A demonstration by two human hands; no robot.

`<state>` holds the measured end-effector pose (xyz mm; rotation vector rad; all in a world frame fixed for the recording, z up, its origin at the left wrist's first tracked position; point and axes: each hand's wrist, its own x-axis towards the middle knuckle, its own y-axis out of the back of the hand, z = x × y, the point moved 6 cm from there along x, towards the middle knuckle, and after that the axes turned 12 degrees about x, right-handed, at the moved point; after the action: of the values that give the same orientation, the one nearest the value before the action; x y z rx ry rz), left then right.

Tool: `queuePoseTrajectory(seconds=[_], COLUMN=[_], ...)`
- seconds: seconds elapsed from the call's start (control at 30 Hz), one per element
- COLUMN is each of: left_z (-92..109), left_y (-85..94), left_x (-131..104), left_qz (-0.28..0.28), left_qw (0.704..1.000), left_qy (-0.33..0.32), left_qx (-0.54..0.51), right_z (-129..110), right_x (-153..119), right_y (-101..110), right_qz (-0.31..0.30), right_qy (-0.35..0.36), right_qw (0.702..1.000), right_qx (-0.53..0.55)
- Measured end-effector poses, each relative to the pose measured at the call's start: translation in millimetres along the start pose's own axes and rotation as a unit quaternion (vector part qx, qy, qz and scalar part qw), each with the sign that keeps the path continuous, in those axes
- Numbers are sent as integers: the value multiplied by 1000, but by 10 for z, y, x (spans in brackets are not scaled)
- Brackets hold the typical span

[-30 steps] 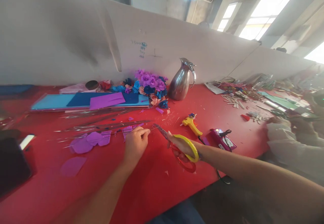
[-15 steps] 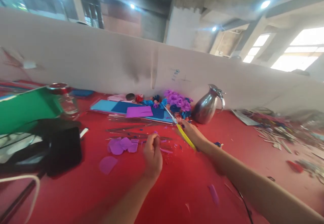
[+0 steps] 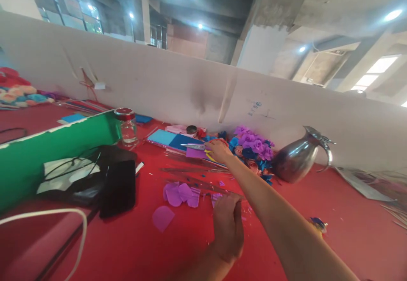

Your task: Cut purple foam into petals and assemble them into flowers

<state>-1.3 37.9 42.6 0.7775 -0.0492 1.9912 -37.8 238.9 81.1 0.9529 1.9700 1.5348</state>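
My right hand (image 3: 219, 150) is closed around a pair of scissors (image 3: 192, 146) with yellow handles. Their blades point left, over a purple paper sheet (image 3: 196, 153) at the back of the table. My left hand (image 3: 227, 226) rests low near the middle, its fingers curled together. From its fingertips sticks out a small striped purple paper piece (image 3: 216, 198), partly hidden by the hand. Left of that hand lie several cut purple paper petals (image 3: 178, 194), and a single rounded petal (image 3: 163, 218) lies nearer me.
Purple and blue paper flowers (image 3: 252, 142) are heaped beside a metal jug (image 3: 297, 156). Light and dark blue sheets (image 3: 162, 137) lie under the purple one. A lidded glass jar (image 3: 128, 128), a green box (image 3: 63, 156) and a black phone (image 3: 119, 190) stand or lie leftward.
My right hand has moved left with the scissors, from beside the flowers to over the purple sheet. The view has swung left. My left hand stays curled near the scraps.
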Motion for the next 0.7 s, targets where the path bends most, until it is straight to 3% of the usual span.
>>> queuePoseTrajectory(seconds=[0.1, 0.2, 0.3, 0.37, 0.43, 0.57, 0.63, 0.7], left_z=[-31, -90, -160, -176, -170, -113, -71, -61], left_y=[-34, -46, -51, -87, -144, -192, -205, -241], left_x=[17, 58, 114, 155, 182, 192, 190, 188], left_qz=[-11, -20, -14, -24, -50, -76, -80, -98], left_qw=[1000, 997, 994, 994, 995, 996, 994, 990], left_qy=[28, 71, 111, 106, 86, 29, -15, -41], left_qx=[-4, -2, -9, -9, -7, 48, 78, 88], right_z=[32, 159, 349, 425, 465, 626, 730, 775], right_x=[-18, -266, -896, -1557, -2282, -3574, -3973, -4117], right_y=[47, 288, 564, 709, 623, 155, -22, -108], right_qz=[16, 59, 123, 241, 267, 256, 269, 265], right_qy=[-16, -58, -114, -117, -157, -304, -360, -368], right_qw=[1000, 996, 982, 939, 917, 892, 869, 866], right_qx=[15, 44, 89, 217, 253, 214, 205, 211])
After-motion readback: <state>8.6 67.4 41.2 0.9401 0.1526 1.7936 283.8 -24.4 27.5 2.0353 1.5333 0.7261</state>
